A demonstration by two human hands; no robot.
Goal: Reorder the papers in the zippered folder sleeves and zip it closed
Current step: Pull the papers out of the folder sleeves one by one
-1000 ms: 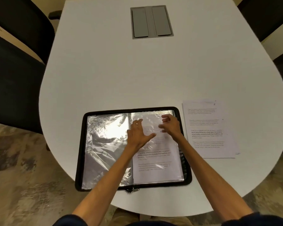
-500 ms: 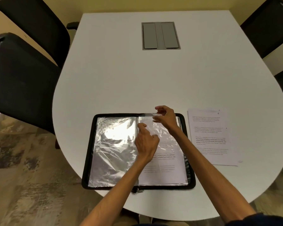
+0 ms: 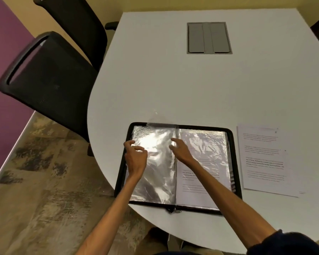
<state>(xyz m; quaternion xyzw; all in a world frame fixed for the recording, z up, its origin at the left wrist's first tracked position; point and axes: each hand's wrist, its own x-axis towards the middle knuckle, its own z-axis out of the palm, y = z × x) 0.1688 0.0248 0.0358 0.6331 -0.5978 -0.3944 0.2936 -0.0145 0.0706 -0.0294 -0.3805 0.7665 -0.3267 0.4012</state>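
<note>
A black zippered folder (image 3: 234, 162) lies open at the table's near edge, with its zipper pull (image 3: 173, 211) at the front of the spine. A clear plastic sleeve (image 3: 155, 133) is turned over to the left half, its top corner standing up past the folder's far rim. My left hand (image 3: 135, 157) curls thumb and fingers round that sleeve's free edge. My right hand (image 3: 180, 150) has straight fingers touching the sleeve beside the spine. The right half shows a sleeve with a printed page (image 3: 204, 177) inside. Loose printed papers (image 3: 265, 159) lie on the table right of the folder.
The table is white and rounded (image 3: 173, 89), with a grey cable hatch (image 3: 208, 38) at the far middle. Two black chairs (image 3: 50, 80) stand at the left edge. Patterned carpet (image 3: 44, 199) shows below left.
The right hand carried a clear sleeve from the right half over to the left. The left hand moved from the spine to the left half. The view swung left.
</note>
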